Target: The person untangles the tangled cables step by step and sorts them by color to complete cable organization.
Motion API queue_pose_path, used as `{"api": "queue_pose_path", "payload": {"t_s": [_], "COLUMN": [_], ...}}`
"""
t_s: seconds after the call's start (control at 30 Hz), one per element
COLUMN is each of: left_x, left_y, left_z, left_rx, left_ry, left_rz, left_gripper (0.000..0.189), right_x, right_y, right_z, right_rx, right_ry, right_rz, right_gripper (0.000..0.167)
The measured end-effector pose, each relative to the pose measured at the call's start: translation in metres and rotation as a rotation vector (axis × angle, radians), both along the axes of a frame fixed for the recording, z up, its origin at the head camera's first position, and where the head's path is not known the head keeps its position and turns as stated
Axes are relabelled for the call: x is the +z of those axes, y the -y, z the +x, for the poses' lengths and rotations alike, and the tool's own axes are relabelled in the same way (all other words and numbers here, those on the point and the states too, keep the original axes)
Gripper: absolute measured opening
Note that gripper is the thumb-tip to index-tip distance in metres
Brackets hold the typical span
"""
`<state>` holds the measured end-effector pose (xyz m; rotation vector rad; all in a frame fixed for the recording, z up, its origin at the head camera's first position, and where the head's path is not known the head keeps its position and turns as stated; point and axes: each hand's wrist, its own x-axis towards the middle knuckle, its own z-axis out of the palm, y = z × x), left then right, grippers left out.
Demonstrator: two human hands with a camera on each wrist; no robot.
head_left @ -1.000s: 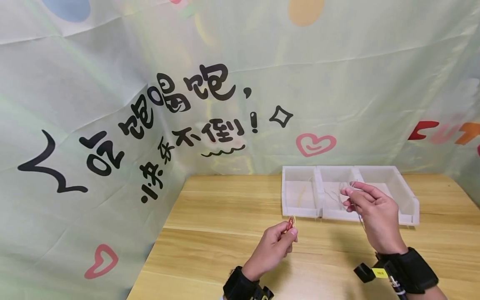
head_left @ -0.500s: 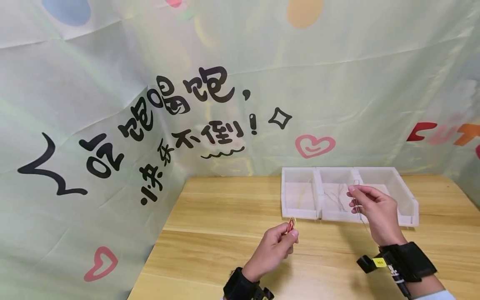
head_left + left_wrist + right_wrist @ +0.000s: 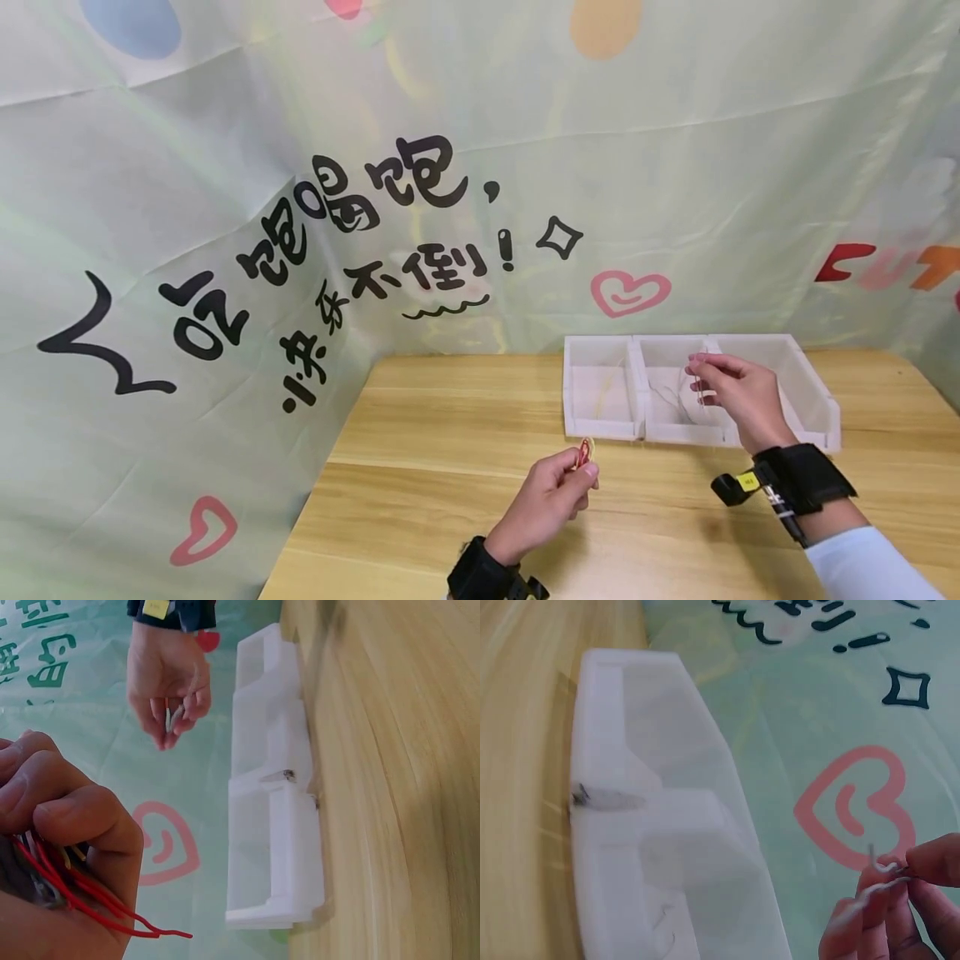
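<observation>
In the head view my left hand (image 3: 543,504) grips a small bundle of thin wires (image 3: 584,452) in front of the white tray (image 3: 637,392). Red strands (image 3: 120,921) stick out of that fist in the left wrist view, with bits of yellow and grey among them. My right hand (image 3: 742,404) is raised over the tray's middle compartment, pinching pale grey wire (image 3: 881,891) between thumb and fingertips; its bent ends show in the right wrist view. Below it, loose grey wires (image 3: 667,402) lie in the middle compartment. One yellow wire (image 3: 604,392) lies in the left compartment.
The three-compartment tray stands at the back of a wooden table (image 3: 420,467), close to a printed cloth backdrop (image 3: 480,100). The right compartment's slanted side wall (image 3: 816,387) is beyond my right hand. A black wrist strap (image 3: 804,477) with a camera sits on each wrist.
My right hand, still holding grey wire, has shifted slightly forward and left over the middle compartment, its fingers drawn closer together. The left hand has stayed nearly in place with its bundle.
</observation>
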<state>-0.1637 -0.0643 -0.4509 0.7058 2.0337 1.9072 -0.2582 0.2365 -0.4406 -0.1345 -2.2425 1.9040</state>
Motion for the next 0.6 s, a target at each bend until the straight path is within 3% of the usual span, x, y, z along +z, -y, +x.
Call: {"api": "queue_pose_path", "payload": {"t_s": [0.2, 0.33, 0.47, 0.6], "left_x": [-0.001, -0.003, -0.003, -0.002], "left_y": [-0.001, -0.001, -0.001, 0.000], "left_z": [-0.001, 0.000, 0.000, 0.000], "left_rx": [-0.001, -0.003, 0.002, 0.006], "left_ry": [0.003, 0.010, 0.007, -0.001], "left_rz": [0.006, 0.016, 0.018, 0.019], "left_gripper": [0.031, 0.031, 0.032, 0.032], "right_x": [0.005, 0.007, 0.008, 0.009], "right_y": [-0.005, -0.004, -0.005, -0.005], "right_z": [-0.019, -0.027, -0.030, -0.026], "right_rx": [-0.001, -0.002, 0.000, 0.029], "right_ry": [-0.010, 0.025, 0.098, 0.097], "right_rz": [-0.008, 0.072, 0.193, 0.217], "right_gripper": [0.036, 0.054, 0.069, 0.069]}}
